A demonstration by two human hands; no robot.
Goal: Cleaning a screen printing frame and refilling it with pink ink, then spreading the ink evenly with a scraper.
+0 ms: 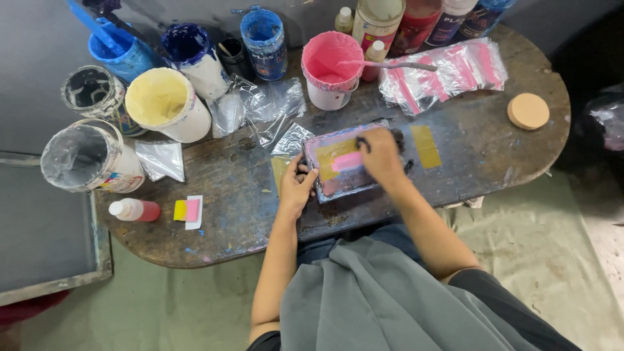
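A small rectangular printing screen (338,185) with a metal frame lies on the dark worn table (247,214), smeared with pink and yellow ink. My left hand (296,188) grips the frame's left edge. My right hand (380,156) presses a dark tool down on the mesh, beside a streak of pink ink (347,161). What lies under the screen is hidden.
Open paint tubs crowd the back left: pink (331,68) with a stirrer, cream (166,104), blue (263,39), grey (88,159). Bottles stand at the back. Plastic bags (448,71), a wooden disc (528,110), a red bottle (133,210) and a yellow-pink swatch (188,211) lie around.
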